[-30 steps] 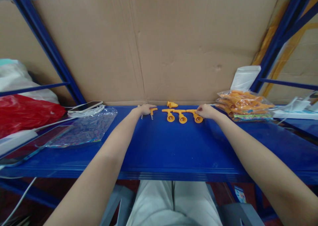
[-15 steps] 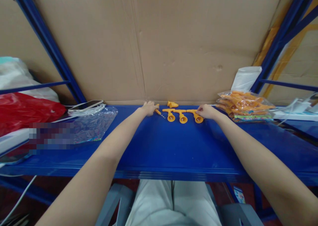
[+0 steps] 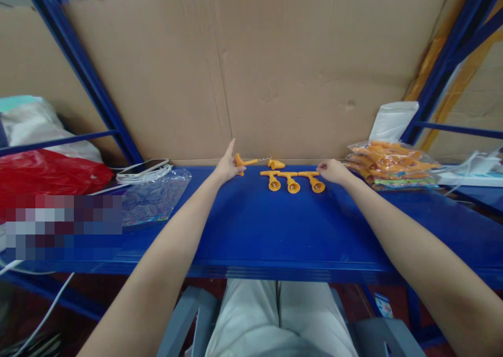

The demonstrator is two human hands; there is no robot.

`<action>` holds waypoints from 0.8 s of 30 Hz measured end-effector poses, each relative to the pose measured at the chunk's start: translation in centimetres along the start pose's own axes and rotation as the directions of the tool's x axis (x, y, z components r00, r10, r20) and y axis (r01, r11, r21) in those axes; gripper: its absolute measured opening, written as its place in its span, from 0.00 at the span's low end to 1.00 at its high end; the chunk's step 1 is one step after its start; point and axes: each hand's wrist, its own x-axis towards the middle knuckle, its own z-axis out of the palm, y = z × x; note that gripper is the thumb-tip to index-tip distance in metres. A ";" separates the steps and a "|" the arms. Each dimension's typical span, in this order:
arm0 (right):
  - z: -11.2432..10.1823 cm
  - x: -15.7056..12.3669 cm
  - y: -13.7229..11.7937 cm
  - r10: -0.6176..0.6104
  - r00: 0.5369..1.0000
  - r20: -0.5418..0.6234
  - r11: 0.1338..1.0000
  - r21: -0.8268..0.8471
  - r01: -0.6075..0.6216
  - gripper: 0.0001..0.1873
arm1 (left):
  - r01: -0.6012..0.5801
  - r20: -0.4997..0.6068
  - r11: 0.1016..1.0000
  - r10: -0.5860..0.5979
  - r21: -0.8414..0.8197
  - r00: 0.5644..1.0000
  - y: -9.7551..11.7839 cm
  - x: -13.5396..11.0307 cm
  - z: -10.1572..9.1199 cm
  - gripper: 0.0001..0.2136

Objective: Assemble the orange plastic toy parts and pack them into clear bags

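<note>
My left hand grips an orange corkscrew by its T-shaped handle, with the metal spiral pointing right. The spiral's tip is close to an orange cone-shaped piece lying at the back of the table. Three more orange T-handled corkscrews with bell-shaped ends stand in a row: a left one, a middle one and a right one. My right hand has its fingertips pinched at the right end of the rightmost handle.
A clear bag of orange parts lies right on the blue table. At left are an open plastic bag, a phone with white cable and a red bag. Cardboard stands behind, between blue posts.
My left hand has lifted the corkscrew and turned it, so its spiral now points right toward the cone-shaped piece instead of down. My right hand stays by the rightmost corkscrew.
</note>
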 end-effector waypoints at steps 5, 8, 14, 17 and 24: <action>-0.2 0.5 -1.6 -0.008 0.993 -0.114 0.993 0.115 0.021 0.16 | 0.075 -0.206 0.975 -0.118 -0.207 0.971 0.2 -1.5 0.8 0.17; 0.4 1.7 -2.9 -0.096 0.991 -0.092 0.986 0.125 0.107 0.18 | 0.122 -0.213 0.968 -0.169 -0.218 0.962 0.2 -1.6 0.9 0.10; 2.6 4.5 -6.2 -0.319 0.941 0.111 0.947 0.020 0.319 0.31 | 0.145 -0.263 0.967 -0.198 -0.208 0.944 0.0 -1.4 1.1 0.09; 3.5 5.3 -8.2 -0.325 0.925 0.195 0.938 -0.061 0.343 0.33 | 0.160 -0.279 0.967 -0.212 -0.200 0.937 0.1 -1.5 1.0 0.08; 4.9 5.8 -11.4 -0.337 0.892 0.301 0.839 -0.333 0.430 0.21 | 0.169 -0.284 0.968 -0.217 -0.184 0.934 0.4 -1.5 0.9 0.08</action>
